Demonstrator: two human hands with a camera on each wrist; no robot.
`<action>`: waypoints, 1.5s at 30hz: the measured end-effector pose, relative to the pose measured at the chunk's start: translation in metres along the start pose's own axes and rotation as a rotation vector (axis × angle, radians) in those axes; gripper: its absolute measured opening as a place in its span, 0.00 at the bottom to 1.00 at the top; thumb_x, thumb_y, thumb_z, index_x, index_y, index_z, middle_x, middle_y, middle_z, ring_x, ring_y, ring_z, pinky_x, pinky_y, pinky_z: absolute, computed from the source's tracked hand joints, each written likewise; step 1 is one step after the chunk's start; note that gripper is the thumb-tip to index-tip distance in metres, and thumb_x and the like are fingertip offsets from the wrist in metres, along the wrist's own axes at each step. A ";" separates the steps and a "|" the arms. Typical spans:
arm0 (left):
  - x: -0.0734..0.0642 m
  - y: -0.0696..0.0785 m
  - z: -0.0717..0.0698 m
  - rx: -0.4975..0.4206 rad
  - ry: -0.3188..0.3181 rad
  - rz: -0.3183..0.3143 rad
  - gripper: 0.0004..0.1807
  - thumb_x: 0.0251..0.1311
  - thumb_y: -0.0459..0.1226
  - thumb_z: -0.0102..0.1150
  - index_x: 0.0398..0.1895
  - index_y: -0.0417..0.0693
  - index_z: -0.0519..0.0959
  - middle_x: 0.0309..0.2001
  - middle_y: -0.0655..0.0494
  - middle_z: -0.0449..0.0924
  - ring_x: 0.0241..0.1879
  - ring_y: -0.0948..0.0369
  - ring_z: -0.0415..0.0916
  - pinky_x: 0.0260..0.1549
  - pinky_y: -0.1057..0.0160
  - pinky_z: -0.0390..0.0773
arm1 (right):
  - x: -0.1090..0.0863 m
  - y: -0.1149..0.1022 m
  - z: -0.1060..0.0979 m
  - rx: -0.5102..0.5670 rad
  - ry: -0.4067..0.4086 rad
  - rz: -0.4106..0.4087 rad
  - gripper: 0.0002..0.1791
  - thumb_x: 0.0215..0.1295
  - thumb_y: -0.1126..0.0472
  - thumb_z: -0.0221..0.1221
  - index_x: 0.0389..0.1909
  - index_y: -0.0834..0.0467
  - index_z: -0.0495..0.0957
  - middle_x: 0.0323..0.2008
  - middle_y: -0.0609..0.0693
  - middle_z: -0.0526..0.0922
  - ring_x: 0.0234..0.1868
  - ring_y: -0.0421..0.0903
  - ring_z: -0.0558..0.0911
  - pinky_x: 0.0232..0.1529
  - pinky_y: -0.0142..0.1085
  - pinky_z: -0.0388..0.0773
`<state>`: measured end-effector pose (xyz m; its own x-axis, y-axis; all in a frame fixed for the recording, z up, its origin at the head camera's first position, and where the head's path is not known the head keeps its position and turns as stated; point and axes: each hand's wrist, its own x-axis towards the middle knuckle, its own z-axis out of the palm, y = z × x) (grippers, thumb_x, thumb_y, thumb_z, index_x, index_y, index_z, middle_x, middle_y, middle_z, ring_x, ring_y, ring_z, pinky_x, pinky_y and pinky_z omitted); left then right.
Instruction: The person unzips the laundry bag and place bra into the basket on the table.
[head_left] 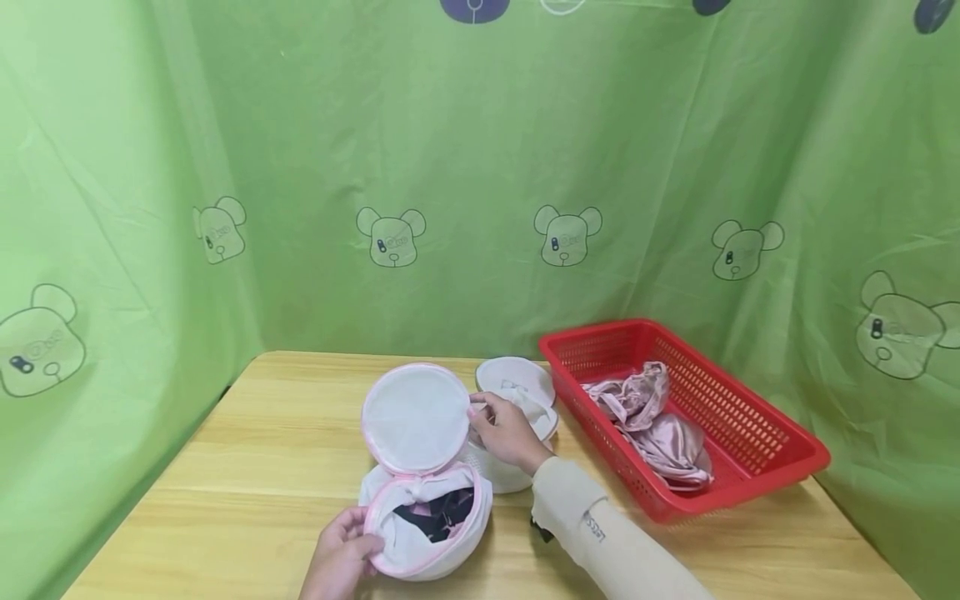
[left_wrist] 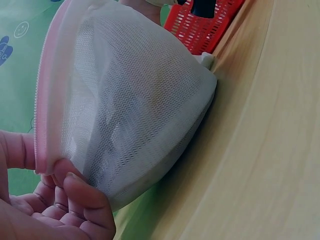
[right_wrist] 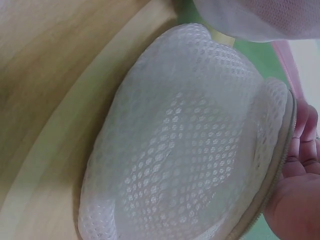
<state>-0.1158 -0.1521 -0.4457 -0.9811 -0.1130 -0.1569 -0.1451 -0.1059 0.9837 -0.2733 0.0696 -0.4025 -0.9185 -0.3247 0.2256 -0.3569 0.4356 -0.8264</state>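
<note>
A white mesh laundry bag with pink zipper trim point(head_left: 480, 500) stands on the table with its round lid point(head_left: 415, 419) raised. Black straps and pink cloth point(head_left: 442, 514) lie inside it. My left hand point(head_left: 341, 550) pinches the bag's pink rim at the near left; the left wrist view shows thumb and fingers on that edge. At the lid's right edge, my right hand point(head_left: 510, 429) pinches the pink trim. Right behind that hand is a second white mesh bag point(right_wrist: 170, 145) with a beige zipper, its lid point(head_left: 517, 377) also raised and partly hidden.
To the right stands a red plastic basket point(head_left: 720, 392) holding pink satiny cloth items point(head_left: 663, 433). Under everything is a wooden table point(head_left: 247, 467). A green curtain point(head_left: 480, 150) with bear drawings hangs behind and at both sides. A small black thing point(head_left: 542, 531) shows below the right sleeve.
</note>
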 end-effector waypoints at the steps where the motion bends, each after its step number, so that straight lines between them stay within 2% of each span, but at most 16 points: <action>1: 0.000 0.000 0.000 0.000 0.000 0.001 0.22 0.50 0.21 0.53 0.51 0.23 0.65 0.36 0.50 0.75 0.28 0.60 0.70 0.24 0.68 0.73 | 0.000 0.000 0.000 0.002 0.000 0.002 0.17 0.71 0.63 0.53 0.56 0.65 0.75 0.25 0.49 0.76 0.27 0.42 0.76 0.28 0.34 0.75; 15: 0.000 0.000 0.000 -0.017 0.011 0.000 0.18 0.50 0.20 0.52 0.47 0.25 0.68 0.33 0.53 0.75 0.27 0.61 0.70 0.23 0.68 0.73 | -0.001 0.000 -0.002 0.020 0.015 0.009 0.14 0.70 0.64 0.54 0.52 0.66 0.74 0.26 0.51 0.78 0.26 0.44 0.78 0.29 0.35 0.78; 32: 0.000 0.000 -0.001 -0.029 -0.009 -0.006 0.17 0.52 0.21 0.52 0.47 0.25 0.67 0.32 0.53 0.76 0.28 0.60 0.72 0.24 0.68 0.75 | -0.006 0.001 -0.005 0.001 0.029 0.004 0.11 0.70 0.63 0.54 0.48 0.64 0.76 0.25 0.48 0.77 0.26 0.42 0.77 0.29 0.34 0.77; 38: 0.000 -0.001 -0.001 -0.044 -0.038 0.003 0.17 0.57 0.24 0.52 0.49 0.23 0.66 0.35 0.51 0.78 0.31 0.59 0.77 0.29 0.63 0.80 | -0.010 -0.002 -0.004 -0.009 0.035 -0.039 0.08 0.69 0.64 0.55 0.44 0.62 0.77 0.26 0.47 0.78 0.26 0.41 0.77 0.31 0.34 0.77; 45: -0.001 0.000 0.002 -0.078 -0.023 -0.020 0.17 0.60 0.26 0.53 0.50 0.24 0.66 0.36 0.51 0.78 0.33 0.59 0.78 0.32 0.61 0.82 | -0.016 -0.014 -0.005 -0.025 0.019 -0.138 0.05 0.68 0.66 0.56 0.38 0.62 0.80 0.27 0.46 0.79 0.28 0.40 0.77 0.32 0.32 0.76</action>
<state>-0.1153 -0.1502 -0.4454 -0.9809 -0.0875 -0.1735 -0.1552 -0.1846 0.9705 -0.2544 0.0727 -0.3918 -0.8634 -0.3671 0.3461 -0.4839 0.4083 -0.7740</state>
